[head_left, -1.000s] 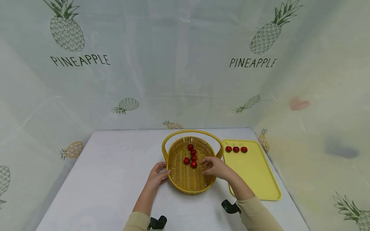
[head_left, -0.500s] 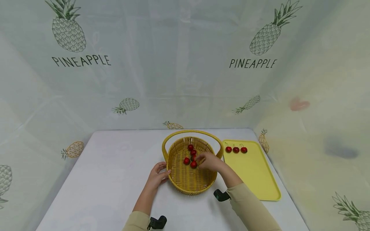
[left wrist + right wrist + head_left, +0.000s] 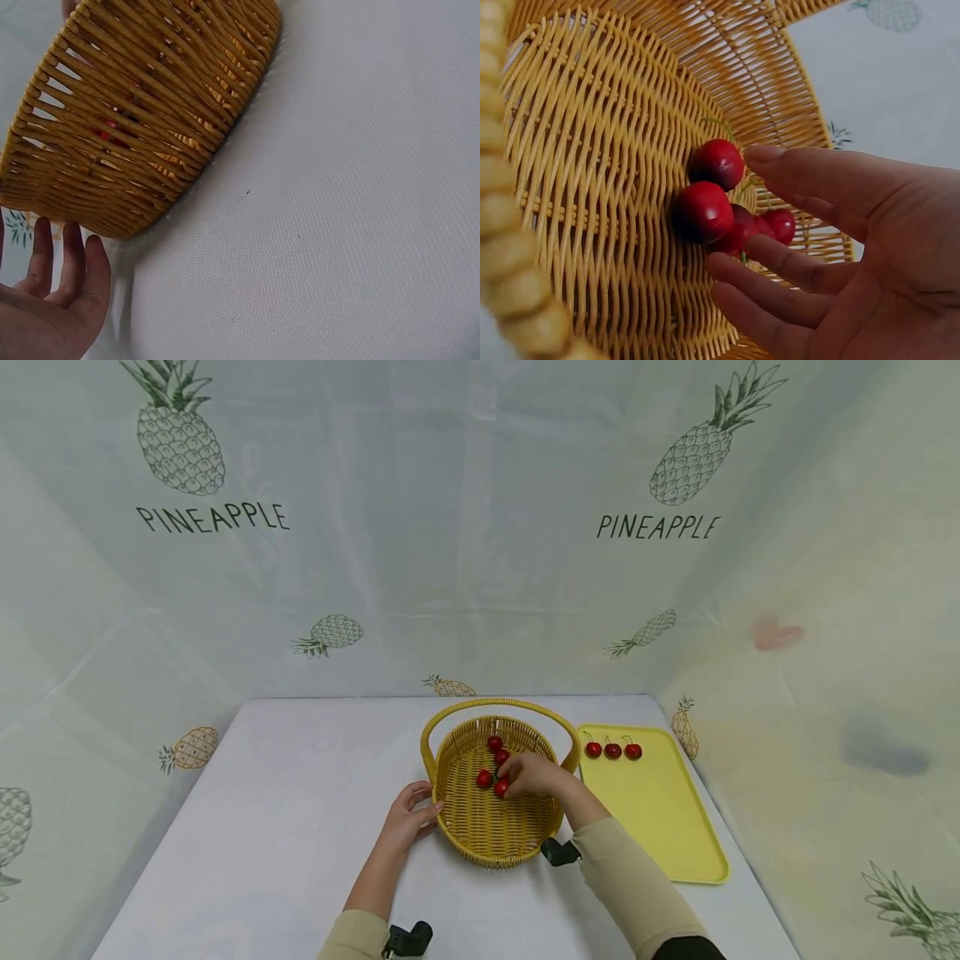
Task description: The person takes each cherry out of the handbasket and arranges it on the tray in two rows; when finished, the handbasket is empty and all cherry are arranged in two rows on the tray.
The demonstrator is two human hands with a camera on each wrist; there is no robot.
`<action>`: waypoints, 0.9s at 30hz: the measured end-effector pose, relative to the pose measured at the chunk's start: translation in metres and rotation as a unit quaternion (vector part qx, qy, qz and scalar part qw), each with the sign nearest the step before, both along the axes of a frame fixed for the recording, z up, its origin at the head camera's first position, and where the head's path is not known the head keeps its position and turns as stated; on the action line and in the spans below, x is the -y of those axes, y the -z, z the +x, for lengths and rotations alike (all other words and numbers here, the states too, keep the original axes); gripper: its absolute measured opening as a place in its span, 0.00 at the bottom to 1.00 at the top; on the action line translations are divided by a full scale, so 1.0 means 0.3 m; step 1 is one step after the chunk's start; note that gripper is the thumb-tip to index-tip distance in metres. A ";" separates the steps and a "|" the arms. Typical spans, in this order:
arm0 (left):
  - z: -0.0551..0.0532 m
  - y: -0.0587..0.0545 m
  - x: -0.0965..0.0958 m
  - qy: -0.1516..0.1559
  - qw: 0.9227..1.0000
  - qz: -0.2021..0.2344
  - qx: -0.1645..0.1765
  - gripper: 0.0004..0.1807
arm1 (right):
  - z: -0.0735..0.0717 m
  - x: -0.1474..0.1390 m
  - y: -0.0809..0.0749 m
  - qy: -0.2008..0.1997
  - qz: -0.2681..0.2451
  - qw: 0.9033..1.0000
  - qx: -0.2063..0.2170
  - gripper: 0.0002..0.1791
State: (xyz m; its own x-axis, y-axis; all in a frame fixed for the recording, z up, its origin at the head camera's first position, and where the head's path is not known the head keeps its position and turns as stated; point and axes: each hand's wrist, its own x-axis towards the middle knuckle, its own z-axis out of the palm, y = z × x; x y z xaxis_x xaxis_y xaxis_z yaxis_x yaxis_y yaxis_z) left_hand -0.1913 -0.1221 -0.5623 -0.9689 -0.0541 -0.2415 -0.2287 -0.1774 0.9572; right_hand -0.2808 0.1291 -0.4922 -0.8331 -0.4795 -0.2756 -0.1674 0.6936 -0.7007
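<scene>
A round yellow woven basket [image 3: 480, 835] with a tall arched handle [image 3: 501, 702] stands on the table. Several red cherries [image 3: 484, 779] lie together in it. My left hand [image 3: 408, 814] holds the basket's left side, thumb at the rim; fingertips touch the outer wall in the left wrist view. Inside the basket, my right hand [image 3: 534, 774] is over the cherries and covers one in the head view. In the right wrist view, its thumb and fingers [image 3: 802, 176] are spread beside the cherries [image 3: 703, 211], not closed round any.
A yellow tray [image 3: 652, 810] lies right of the basket, with 3 cherries [image 3: 612, 751] in a row near its far edge. White cloth covers the table [image 3: 315, 793]. A pineapple-print curtain [image 3: 480, 543] hangs behind. Each wrist carries a black camera mount [image 3: 408, 938].
My right hand has moved left and inward over the cherries, hiding one in the head view. The left hand and the basket have stayed put.
</scene>
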 end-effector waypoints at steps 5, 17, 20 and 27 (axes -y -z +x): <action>-0.003 -0.001 -0.001 -0.004 1.000 0.004 0.005 0.22 | -0.016 0.014 0.013 0.013 0.011 1.000 0.022 0.19; -0.009 0.004 0.005 0.012 1.000 0.019 0.013 0.25 | -0.030 0.038 0.029 0.009 0.024 0.999 0.046 0.17; -0.010 0.007 0.006 0.013 1.000 0.018 0.012 0.25 | -0.029 0.041 0.028 0.011 0.025 0.998 0.051 0.18; 0.000 -0.002 0.000 0.002 1.000 0.007 0.010 0.23 | -0.032 0.041 0.034 0.019 0.024 0.997 0.067 0.18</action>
